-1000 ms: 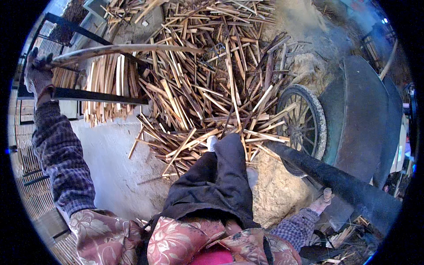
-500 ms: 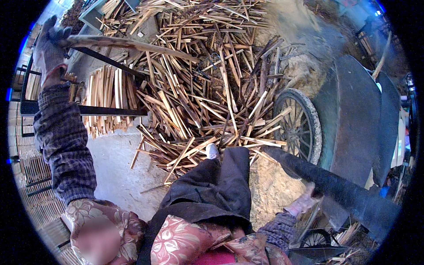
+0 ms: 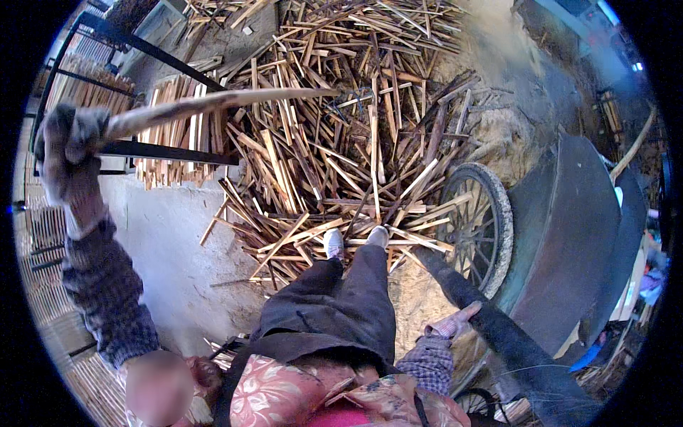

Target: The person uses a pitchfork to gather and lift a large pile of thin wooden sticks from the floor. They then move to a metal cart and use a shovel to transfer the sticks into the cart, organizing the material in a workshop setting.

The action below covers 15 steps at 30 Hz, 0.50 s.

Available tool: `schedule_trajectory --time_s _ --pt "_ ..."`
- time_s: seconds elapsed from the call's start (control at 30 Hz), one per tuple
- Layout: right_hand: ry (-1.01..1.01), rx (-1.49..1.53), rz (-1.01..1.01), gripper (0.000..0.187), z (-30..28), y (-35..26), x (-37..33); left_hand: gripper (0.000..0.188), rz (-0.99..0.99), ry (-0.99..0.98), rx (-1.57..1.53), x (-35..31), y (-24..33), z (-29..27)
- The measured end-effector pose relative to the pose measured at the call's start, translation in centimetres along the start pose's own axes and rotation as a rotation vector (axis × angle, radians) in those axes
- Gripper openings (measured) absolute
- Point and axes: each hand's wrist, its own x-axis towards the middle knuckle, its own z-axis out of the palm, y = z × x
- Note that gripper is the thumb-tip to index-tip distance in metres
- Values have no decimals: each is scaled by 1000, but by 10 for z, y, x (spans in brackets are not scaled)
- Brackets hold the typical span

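Floor [image 3: 167, 245], pale at left, lies under a heap of sticks [image 3: 279, 171] at upper centre. At upper left, the left hand [image 3: 71, 149] has its fingers curled around one end of a pole [image 3: 213, 104], which reaches over the heap. At lower right, the right hand [image 3: 453, 322] lies at a dark beam's [image 3: 506, 333] edge; whether its fingers grip cannot be told. A spoked wheel [image 3: 482, 240] stands right of centre.

— Bright or dim?
— Lit softly, palest on the floor [image 3: 171, 238] at left, with bluish haze [image 3: 601, 60] far right.
— Sharp?
— Smudged in a round patch [image 3: 159, 388] near left; bowed toward the rim, cut off by black corners [image 3: 21, 28].
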Motion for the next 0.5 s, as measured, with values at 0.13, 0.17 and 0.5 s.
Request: schedule_trajectory --time_s 0.13,0.17,0.5 --pt "-31 181 -449 44 -75 -30 18 32 -41 867 25 -110 3 -69" --pt "-32 427 -508 44 -110 -43 19 33 -44 868 275 -146 0 -94" --pt "-1868 2167 -669 54 -452 -205 -114 45 -821 906 723 -369 2 31"
